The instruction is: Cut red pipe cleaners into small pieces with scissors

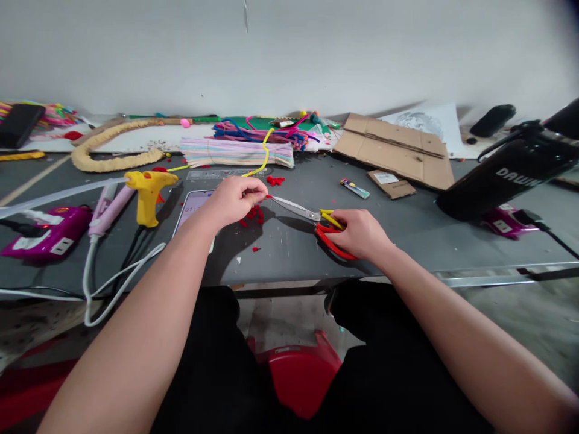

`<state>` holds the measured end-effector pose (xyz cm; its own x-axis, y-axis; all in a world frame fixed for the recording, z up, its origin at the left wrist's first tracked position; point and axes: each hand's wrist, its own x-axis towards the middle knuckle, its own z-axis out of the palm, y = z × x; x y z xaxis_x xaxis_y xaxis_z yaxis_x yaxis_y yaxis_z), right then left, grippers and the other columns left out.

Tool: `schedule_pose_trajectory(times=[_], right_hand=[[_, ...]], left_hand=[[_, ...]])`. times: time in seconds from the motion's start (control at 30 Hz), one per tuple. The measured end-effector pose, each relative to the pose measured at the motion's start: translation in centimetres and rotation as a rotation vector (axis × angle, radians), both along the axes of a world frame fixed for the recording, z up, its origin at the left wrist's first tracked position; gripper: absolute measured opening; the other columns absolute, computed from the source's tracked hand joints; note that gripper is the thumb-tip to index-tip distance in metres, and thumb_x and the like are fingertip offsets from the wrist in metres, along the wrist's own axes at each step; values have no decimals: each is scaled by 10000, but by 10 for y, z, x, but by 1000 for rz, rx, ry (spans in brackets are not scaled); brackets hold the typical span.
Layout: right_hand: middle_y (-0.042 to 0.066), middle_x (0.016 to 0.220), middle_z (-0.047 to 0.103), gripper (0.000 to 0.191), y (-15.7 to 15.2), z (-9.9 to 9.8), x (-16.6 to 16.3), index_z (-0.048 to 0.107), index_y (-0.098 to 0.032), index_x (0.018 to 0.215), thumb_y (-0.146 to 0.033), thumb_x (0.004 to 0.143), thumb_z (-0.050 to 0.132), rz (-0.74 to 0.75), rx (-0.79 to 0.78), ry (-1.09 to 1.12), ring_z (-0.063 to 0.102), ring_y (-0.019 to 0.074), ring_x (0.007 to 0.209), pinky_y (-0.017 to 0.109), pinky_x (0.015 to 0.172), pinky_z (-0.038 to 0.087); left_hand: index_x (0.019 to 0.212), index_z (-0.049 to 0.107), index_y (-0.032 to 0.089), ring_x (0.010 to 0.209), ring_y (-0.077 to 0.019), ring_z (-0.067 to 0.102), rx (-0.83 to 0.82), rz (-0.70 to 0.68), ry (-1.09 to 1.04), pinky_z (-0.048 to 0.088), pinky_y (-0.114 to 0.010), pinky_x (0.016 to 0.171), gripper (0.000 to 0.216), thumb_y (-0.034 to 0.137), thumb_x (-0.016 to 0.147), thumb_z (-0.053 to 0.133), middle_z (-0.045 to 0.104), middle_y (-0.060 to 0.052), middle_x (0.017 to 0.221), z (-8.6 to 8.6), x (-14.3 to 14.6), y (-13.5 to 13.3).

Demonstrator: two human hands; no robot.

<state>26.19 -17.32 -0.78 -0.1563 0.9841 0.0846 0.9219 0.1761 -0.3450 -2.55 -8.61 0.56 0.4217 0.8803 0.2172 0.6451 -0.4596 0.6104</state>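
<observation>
My right hand [359,234] is wrapped round the scissors [296,208], which have a red and a yellow handle. Their blades point left, and the tips reach a small red piece [269,196] pinched in my left hand [239,196]. That piece looks like fuzzy pipe cleaner, though most of it is hidden by the fingers. Below the left hand lie several red fuzzy bits [257,216], and another red cluster [275,180] is just behind the blade tips. A phone [192,204] with a lit screen lies partly under my left forearm.
Left on the grey table [280,259] are a yellow glue gun [149,196], a pink-handled corded tool [111,211] and a purple power strip [49,234]. Behind lie pipe cleaner bundles [237,152] and cardboard [393,147]. A lighter [355,188] and black bottle [502,172] are right.
</observation>
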Motion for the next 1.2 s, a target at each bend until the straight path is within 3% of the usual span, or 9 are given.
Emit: schedule_pose_trajectory(times=[0.93, 1.2], right_hand=[[-7, 589, 497, 311, 2, 1, 1, 480, -208, 600, -452, 764, 580, -5, -17, 13, 354, 122, 564, 277, 538, 233], [9, 580, 522, 426, 0, 1, 1, 491, -215, 619, -604, 777, 561, -77, -28, 41, 367, 130, 548, 281, 531, 240]], left_hand=[[841, 689, 182, 747, -171, 608, -10, -12, 5, 436, -281, 687, 198, 323, 812, 552, 710, -44, 832, -1, -1, 1], [862, 692, 181, 731, -168, 613, -36, -11, -50, 452, -281, 679, 197, 333, 816, 575, 709, -46, 816, 0, -2, 1]])
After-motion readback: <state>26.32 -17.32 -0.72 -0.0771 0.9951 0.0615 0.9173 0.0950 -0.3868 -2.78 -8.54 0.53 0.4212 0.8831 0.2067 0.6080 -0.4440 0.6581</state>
